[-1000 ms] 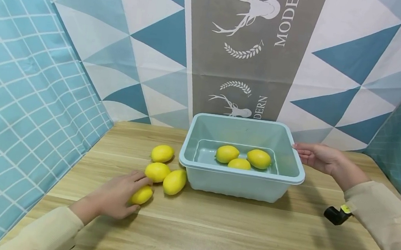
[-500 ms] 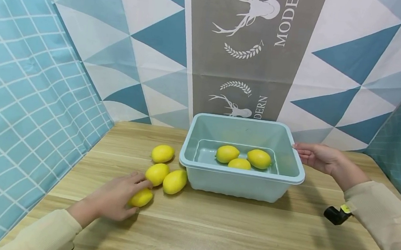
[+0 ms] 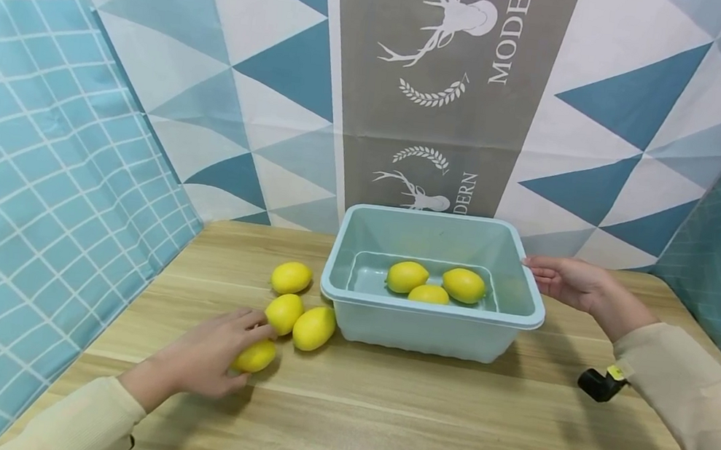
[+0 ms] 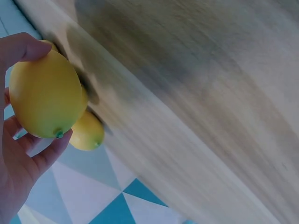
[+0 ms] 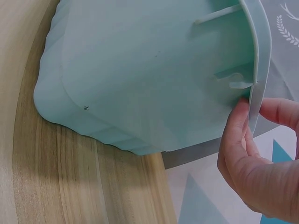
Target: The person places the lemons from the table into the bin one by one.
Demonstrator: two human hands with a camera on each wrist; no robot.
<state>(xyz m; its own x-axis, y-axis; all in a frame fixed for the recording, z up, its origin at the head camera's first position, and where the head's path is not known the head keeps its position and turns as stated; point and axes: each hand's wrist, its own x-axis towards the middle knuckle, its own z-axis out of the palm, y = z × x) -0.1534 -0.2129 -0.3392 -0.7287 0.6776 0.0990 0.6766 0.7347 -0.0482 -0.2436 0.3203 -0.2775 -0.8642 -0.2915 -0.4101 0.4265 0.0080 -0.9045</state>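
My left hand [image 3: 209, 350] grips a yellow lemon [image 3: 254, 355] low over the table's left side. In the left wrist view its thumb lies on one side of the lemon [image 4: 46, 93] and the curled fingers on the other. Just beyond are three more lemons: a far one [image 3: 292, 278], a middle one [image 3: 284, 314] and one beside the bin [image 3: 314, 328]. The pale blue-green plastic bin [image 3: 415, 330] has three lemons visible inside, one of them [image 3: 408, 278] at the left. My right hand [image 5: 257, 158] pinches the bin's right rim between thumb and fingers.
The wooden table [image 3: 380, 418] ends at a patterned cloth backdrop [image 3: 281, 99] right behind the bin. A blue checked cloth [image 3: 43, 170] borders the left side. A black angled device [image 3: 602, 385] sits at the right sleeve.
The middle lemon has rolled slightly, turning and shifting a little right. My left hand stays on its lemon almost in place; the right hand keeps its hold on the rim.
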